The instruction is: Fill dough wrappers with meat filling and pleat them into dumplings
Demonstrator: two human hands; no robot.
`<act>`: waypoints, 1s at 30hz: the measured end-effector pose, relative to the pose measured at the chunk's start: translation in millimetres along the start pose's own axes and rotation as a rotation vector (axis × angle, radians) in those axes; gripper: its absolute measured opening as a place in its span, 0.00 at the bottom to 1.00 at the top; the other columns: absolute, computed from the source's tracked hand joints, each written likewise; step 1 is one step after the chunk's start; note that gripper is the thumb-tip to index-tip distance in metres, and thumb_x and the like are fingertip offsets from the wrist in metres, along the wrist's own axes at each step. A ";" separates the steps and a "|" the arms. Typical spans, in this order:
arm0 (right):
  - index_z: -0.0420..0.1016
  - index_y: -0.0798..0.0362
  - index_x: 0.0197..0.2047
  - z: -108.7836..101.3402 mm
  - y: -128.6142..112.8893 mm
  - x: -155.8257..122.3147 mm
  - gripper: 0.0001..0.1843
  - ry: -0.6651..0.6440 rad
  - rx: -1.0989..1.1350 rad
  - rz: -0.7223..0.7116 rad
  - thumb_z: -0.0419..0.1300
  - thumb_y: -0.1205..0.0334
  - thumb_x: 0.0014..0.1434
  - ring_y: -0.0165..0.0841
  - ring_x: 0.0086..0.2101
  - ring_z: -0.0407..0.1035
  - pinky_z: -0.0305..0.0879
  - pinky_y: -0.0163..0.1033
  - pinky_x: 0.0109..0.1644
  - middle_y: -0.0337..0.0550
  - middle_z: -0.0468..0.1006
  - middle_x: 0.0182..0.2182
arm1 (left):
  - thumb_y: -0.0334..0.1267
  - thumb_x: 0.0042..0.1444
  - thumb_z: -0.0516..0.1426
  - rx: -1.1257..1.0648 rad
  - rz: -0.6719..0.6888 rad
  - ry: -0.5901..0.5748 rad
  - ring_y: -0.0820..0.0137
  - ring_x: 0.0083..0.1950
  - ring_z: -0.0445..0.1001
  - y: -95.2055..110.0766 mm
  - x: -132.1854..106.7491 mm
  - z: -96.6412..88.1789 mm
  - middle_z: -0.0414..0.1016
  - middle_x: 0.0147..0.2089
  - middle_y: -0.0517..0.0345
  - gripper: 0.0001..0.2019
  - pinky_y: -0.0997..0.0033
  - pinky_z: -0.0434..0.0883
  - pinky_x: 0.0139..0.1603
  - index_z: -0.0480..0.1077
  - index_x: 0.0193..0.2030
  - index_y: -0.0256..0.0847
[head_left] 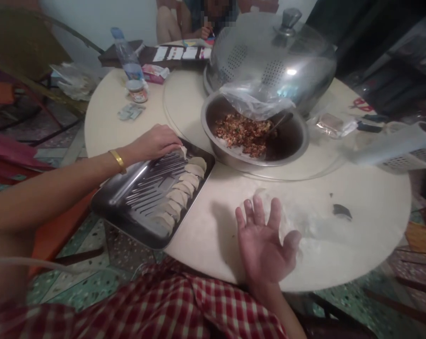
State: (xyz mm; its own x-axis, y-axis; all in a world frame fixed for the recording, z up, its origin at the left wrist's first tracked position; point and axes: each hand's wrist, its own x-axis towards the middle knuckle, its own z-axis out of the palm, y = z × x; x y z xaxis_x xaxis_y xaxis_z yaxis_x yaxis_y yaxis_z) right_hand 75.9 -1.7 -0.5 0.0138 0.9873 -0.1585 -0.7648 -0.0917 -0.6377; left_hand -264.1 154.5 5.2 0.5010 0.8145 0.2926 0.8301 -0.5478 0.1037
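My left hand (159, 142) reaches over the far end of a dark metal tray (109, 195), fingers closed on a pale dumpling (183, 151) that is mostly covered by them. Along the tray's right side lies an overlapping row of several folded dumplings (179, 195). Palm up, my right hand (266, 240) is held above the table near its front edge, fingers spread and nothing in them. Beyond both hands stands a steel bowl (248, 165) of chopped filling (243, 132), with a utensil handle and a clear plastic bag (257, 103) at its rim.
A large steel domed lid (305, 61) stands behind the bowl. White flour dusts the round table (213, 235) by my right hand. A bottle (126, 56) and a jar (137, 91) stand at back left, a white perforated container (407, 146) at right. Another person sits across.
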 end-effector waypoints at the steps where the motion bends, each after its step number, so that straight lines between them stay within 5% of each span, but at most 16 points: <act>1: 0.77 0.34 0.52 -0.1 -0.2 -0.5 0.27 -0.002 0.010 0.005 0.47 0.34 0.61 0.36 0.51 0.75 0.66 0.53 0.59 0.38 0.83 0.49 | 0.48 0.66 0.50 0.017 0.046 -0.005 0.63 0.42 0.75 -4.2 2.4 5.6 0.80 0.36 0.52 0.18 0.60 0.68 0.46 0.78 0.39 0.41; 11: 0.77 0.37 0.54 -2.9 -0.3 -4.6 0.28 -0.072 0.074 0.009 0.49 0.33 0.62 0.36 0.50 0.76 0.69 0.49 0.55 0.38 0.84 0.49 | 0.47 0.69 0.44 0.129 0.194 -0.079 0.62 0.42 0.75 -7.2 10.0 20.8 0.79 0.37 0.50 0.22 0.63 0.65 0.42 0.77 0.41 0.41; 17: 0.77 0.37 0.54 -3.8 0.2 -4.5 0.27 -0.074 0.072 0.011 0.52 0.34 0.60 0.36 0.50 0.76 0.69 0.48 0.55 0.38 0.84 0.49 | 0.47 0.68 0.45 0.206 0.072 -0.140 0.62 0.43 0.75 -4.2 0.7 12.4 0.80 0.42 0.49 0.21 0.63 0.63 0.43 0.75 0.50 0.42; 30: 0.78 0.38 0.53 -4.6 0.9 -3.6 0.26 -0.057 0.072 0.010 0.53 0.34 0.59 0.36 0.49 0.76 0.68 0.49 0.54 0.40 0.84 0.48 | 0.45 0.65 0.48 0.334 -0.067 -0.180 0.58 0.43 0.74 5.2 -4.9 6.9 0.79 0.36 0.48 0.18 0.59 0.61 0.41 0.78 0.43 0.39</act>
State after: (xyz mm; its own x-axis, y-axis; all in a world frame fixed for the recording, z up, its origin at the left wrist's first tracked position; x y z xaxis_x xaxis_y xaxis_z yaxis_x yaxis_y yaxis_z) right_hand 78.2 -5.9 -4.0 -0.0293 0.9923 -0.1202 -0.8088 -0.0942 -0.5804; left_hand -260.5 148.9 -2.3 0.4532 0.8831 0.1213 0.8817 -0.4240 -0.2072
